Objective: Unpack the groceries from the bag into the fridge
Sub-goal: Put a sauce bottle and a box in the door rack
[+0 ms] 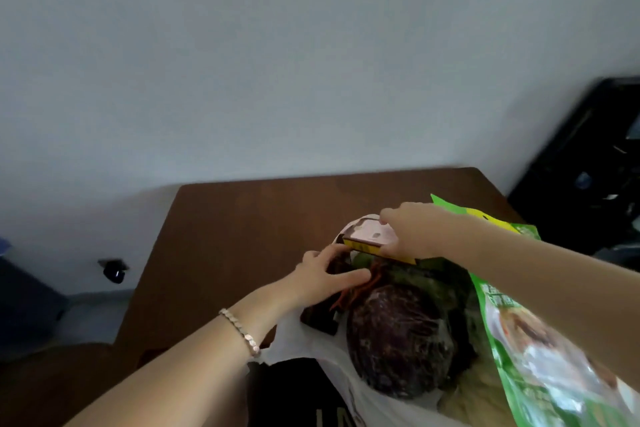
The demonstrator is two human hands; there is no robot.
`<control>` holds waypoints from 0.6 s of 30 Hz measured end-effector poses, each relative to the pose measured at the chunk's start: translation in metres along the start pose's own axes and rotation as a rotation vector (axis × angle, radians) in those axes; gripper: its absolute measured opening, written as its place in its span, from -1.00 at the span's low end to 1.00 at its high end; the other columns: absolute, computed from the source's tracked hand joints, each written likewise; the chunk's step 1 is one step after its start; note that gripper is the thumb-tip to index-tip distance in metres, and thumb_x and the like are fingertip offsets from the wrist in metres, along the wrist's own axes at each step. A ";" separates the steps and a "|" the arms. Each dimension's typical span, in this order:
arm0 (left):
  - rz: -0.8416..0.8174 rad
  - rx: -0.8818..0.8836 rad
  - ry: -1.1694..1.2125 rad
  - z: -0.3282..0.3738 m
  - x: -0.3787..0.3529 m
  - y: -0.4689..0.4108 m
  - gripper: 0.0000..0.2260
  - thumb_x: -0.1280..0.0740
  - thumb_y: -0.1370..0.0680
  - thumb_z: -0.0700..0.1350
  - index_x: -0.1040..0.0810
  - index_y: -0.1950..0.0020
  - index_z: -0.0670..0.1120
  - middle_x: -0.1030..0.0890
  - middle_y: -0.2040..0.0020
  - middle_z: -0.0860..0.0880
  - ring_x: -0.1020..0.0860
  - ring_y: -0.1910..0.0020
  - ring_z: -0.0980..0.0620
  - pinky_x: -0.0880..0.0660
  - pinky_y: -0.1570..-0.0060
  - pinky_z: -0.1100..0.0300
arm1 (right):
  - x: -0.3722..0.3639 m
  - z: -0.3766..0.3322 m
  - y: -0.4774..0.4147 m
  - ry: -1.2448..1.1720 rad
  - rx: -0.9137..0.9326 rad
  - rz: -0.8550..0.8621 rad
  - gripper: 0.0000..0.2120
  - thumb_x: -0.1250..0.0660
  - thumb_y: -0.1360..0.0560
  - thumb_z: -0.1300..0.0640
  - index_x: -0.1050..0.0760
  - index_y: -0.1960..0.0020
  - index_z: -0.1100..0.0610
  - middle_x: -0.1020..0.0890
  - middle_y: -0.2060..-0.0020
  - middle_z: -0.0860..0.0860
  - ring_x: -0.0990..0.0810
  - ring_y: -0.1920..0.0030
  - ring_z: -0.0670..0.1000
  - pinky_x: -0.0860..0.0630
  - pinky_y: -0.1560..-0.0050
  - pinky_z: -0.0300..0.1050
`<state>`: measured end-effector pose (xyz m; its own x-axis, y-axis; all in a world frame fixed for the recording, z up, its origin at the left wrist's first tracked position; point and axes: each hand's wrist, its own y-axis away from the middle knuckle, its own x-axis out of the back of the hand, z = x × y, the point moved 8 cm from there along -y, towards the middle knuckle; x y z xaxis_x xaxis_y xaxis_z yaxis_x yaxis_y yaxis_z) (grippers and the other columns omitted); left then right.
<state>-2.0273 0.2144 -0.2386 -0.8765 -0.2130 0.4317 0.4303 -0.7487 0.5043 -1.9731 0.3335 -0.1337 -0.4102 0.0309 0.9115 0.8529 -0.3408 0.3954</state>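
A white plastic bag [304,347] lies open on the brown table [242,229]. Inside it sit a dark purple cabbage [398,340], orange-red strands [360,288] and dark leafy greens [440,281]. My right hand [412,232] grips a flat pink box with a yellow edge [367,237] at the bag's far end. Just below the box, my left hand [325,277], with a bracelet on its wrist, reaches into the bag with spread fingers that touch the box's edge and the strands. A green printed food pouch [540,357] lies along the bag's right side, partly under my right forearm.
A grey wall rises behind the table. A black unit [588,166] stands at the right. On the floor at the left lies a small black object [114,270]. Bare table surface stretches to the left and behind the bag.
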 end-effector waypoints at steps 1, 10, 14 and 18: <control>-0.001 -0.004 0.053 -0.004 0.001 -0.004 -0.23 -0.27 -0.18 0.53 -0.30 -0.33 0.27 -0.36 -0.34 0.00 -0.39 -0.31 -0.03 -0.37 -0.33 -0.01 | 0.000 0.000 0.000 -0.010 -0.007 -0.007 -0.49 -0.23 -0.48 -0.13 -0.32 -0.34 0.08 -0.50 -0.21 0.11 -0.50 -0.19 0.16 -0.46 -0.17 0.02; 0.148 -0.052 0.177 -0.025 0.001 -0.020 -0.62 -0.40 -0.43 0.15 -0.40 -0.09 -0.02 -0.55 -0.06 -0.03 -0.57 0.03 0.05 -0.55 0.10 0.15 | 0.016 0.007 0.022 0.007 -0.039 0.120 -0.43 -0.26 -0.41 -0.20 -0.29 -0.36 -0.05 -0.47 -0.13 0.05 -0.46 -0.15 0.09 -0.39 -0.15 -0.08; 0.218 -0.036 0.211 -0.026 -0.006 -0.020 -0.70 -0.37 -0.46 0.14 -0.42 -0.07 0.01 -0.57 0.02 -0.01 -0.56 0.12 0.08 -0.47 0.24 0.24 | 0.011 0.003 0.029 0.053 -0.005 0.141 -0.42 -0.25 -0.40 -0.21 -0.30 -0.36 -0.04 -0.47 -0.12 0.04 -0.45 -0.16 0.07 -0.38 -0.17 -0.09; 0.236 0.125 0.271 -0.040 -0.009 -0.015 -0.59 -0.36 -0.45 0.17 -0.47 -0.06 -0.15 -0.56 0.20 0.00 -0.53 0.25 0.07 -0.40 0.34 0.23 | 0.011 0.002 0.033 0.031 0.000 0.151 -0.42 -0.25 -0.39 -0.23 -0.30 -0.36 -0.05 -0.47 -0.11 0.02 -0.46 -0.14 0.05 -0.41 -0.15 -0.09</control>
<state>-2.0341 0.2026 -0.2799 -0.7684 -0.5411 0.3417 0.6353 -0.5803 0.5096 -1.9487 0.3246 -0.1099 -0.2867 -0.0502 0.9567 0.9059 -0.3392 0.2537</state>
